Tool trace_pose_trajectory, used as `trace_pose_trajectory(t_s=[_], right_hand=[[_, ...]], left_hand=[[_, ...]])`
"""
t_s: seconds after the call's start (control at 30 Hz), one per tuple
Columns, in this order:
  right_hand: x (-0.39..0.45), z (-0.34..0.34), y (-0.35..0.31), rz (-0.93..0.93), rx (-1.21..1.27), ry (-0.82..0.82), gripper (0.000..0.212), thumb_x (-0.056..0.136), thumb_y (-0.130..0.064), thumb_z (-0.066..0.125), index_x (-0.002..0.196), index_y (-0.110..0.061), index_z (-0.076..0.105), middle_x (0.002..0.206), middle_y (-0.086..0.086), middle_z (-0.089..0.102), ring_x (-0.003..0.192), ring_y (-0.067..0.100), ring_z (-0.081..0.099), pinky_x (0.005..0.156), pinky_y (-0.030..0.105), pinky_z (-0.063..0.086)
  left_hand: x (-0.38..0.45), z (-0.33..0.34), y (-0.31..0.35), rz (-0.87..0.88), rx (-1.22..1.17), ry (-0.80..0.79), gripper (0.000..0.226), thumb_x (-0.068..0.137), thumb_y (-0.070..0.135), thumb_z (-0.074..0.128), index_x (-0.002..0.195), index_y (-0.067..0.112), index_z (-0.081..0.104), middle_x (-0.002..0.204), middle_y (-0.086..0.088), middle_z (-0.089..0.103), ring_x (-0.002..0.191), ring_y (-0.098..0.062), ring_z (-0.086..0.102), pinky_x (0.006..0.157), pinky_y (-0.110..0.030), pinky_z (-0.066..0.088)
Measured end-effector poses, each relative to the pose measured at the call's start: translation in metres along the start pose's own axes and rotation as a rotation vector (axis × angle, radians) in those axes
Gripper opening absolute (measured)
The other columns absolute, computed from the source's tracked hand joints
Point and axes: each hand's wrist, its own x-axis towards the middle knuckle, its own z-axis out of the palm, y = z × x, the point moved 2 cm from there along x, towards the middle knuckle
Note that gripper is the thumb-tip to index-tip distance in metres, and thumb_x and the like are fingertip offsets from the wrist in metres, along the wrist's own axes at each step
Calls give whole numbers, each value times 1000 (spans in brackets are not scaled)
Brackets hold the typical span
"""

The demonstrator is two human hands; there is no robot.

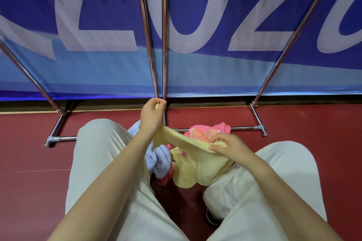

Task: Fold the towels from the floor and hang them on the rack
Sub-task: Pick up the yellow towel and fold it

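A pale yellow towel [193, 168] is stretched between my two hands above the floor, its loose part sagging between my knees. My left hand [151, 116] pinches one corner, raised near the rack's middle poles. My right hand [228, 145] grips the towel's edge lower and to the right. Under it lie a light blue towel [158, 159] and a pink towel [213, 130] in a heap on the red floor. The chrome rack [164, 45] stands right in front of me, its poles rising past the blue banner.
My knees in pale trousers [101, 162] frame the heap on both sides. The rack's base bars [244, 128] lie on the red floor [313, 133] just beyond the towels. A blue banner [195, 15] with large white letters hangs behind the rack.
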Motion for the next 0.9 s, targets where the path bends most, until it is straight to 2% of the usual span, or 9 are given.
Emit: trace_pose_trajectory(t_s=[0.07, 0.2, 0.3, 0.37, 0.43, 0.57, 0.67, 0.77, 0.9], right_hand=[[1, 1, 2, -11, -72, -15, 16, 81, -24, 74, 85, -37, 66, 93, -17, 67, 87, -8, 58, 74, 10, 40], [5, -3, -4, -38, 21, 106, 9, 91, -17, 63, 87, -23, 69, 86, -13, 67, 78, -8, 57, 72, 9, 38], [7, -2, -10, -23, 156, 159, 13, 94, -16, 59, 84, -18, 68, 81, -6, 65, 78, -6, 55, 71, 11, 38], [8, 1, -10, -6, 213, 196, 15, 92, -30, 59, 84, -23, 70, 87, 3, 68, 101, 7, 56, 92, 12, 37], [10, 4, -11, -21, 188, 221, 21, 85, -48, 57, 81, -32, 71, 86, -2, 68, 112, 20, 53, 107, 26, 33], [9, 6, -28, -71, 203, 197, 16, 94, -14, 57, 86, -21, 68, 85, -11, 66, 84, -9, 58, 85, 1, 33], [12, 6, -34, -100, 242, 219, 15, 94, -9, 57, 88, -18, 68, 85, -11, 67, 81, -10, 59, 79, 7, 41], [14, 4, -36, -105, 278, 240, 21, 94, -12, 57, 86, -27, 69, 84, -13, 70, 86, 0, 62, 83, 19, 47], [16, 4, -34, -104, 282, 244, 20, 94, -12, 57, 87, -26, 69, 88, -9, 70, 88, 4, 62, 87, 28, 47]], left_hand=[[2, -4, 4, 30, -3, 21, 17, 95, 16, 51, 84, 13, 64, 66, 2, 56, 58, -15, 48, 63, -31, 40], [5, -10, 4, 28, -6, 27, 26, 99, 13, 40, 88, 13, 63, 61, -1, 49, 57, -20, 47, 62, -32, 40], [1, -8, 0, 67, 54, -43, 27, 100, 10, 38, 90, 14, 63, 75, -1, 58, 69, -17, 52, 68, -28, 42], [-8, 2, -1, 121, 105, -114, 27, 100, 8, 39, 94, 10, 65, 92, 1, 63, 85, -13, 55, 71, -18, 38], [-19, 17, -4, 157, 136, -206, 23, 99, 7, 43, 96, 9, 67, 94, 5, 63, 86, -10, 55, 73, -15, 39], [-40, 46, -14, 175, 151, -407, 19, 98, 18, 52, 110, 16, 66, 98, 9, 63, 86, -9, 59, 83, -32, 50], [-49, 58, -15, 190, 122, -491, 23, 98, 22, 54, 118, 19, 63, 104, 5, 64, 73, -11, 61, 76, -29, 50], [-55, 64, -17, 189, 108, -525, 10, 96, 25, 57, 101, 31, 64, 95, 14, 64, 77, -4, 58, 84, -33, 50], [-61, 67, -18, 121, 65, -545, 16, 94, 27, 60, 81, 24, 53, 72, 14, 56, 65, -7, 52, 71, -34, 47]])
